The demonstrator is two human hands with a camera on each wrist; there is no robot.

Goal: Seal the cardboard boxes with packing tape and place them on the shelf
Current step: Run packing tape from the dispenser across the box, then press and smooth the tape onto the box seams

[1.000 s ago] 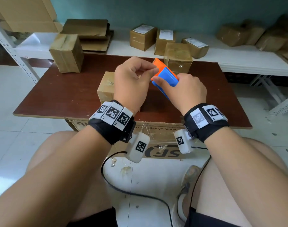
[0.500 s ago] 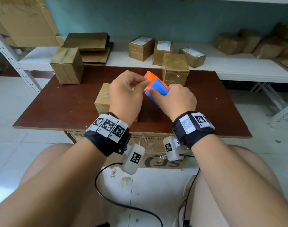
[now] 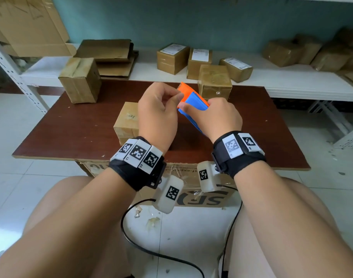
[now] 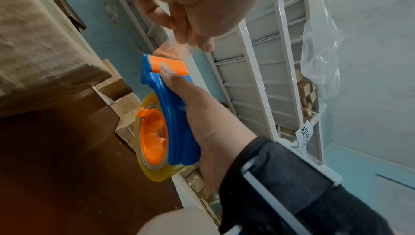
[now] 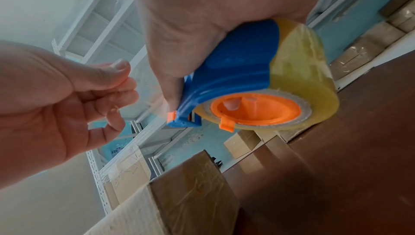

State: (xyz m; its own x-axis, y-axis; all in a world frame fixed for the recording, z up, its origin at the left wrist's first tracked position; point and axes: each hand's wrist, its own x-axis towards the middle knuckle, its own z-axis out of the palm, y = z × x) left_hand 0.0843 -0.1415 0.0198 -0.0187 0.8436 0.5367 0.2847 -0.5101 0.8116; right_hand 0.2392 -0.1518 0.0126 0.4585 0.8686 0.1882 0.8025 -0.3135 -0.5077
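Tape dispenser, blue w/ orange cutter, is up in the air over the brown table, right hand wrapped round its handle, thumb on the orange guard. Left hand pinches the clear tape end just past the teeth btwn thumb & fingers. Yellowish tape roll hangs below. Cardboard box sits on the table right under the left hand, two more boxes further back.

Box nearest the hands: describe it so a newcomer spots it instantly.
On the brown table, look just under the left hand. That box sits closest to the near edge, while the other two table boxes stand along the far edge by the shelf.
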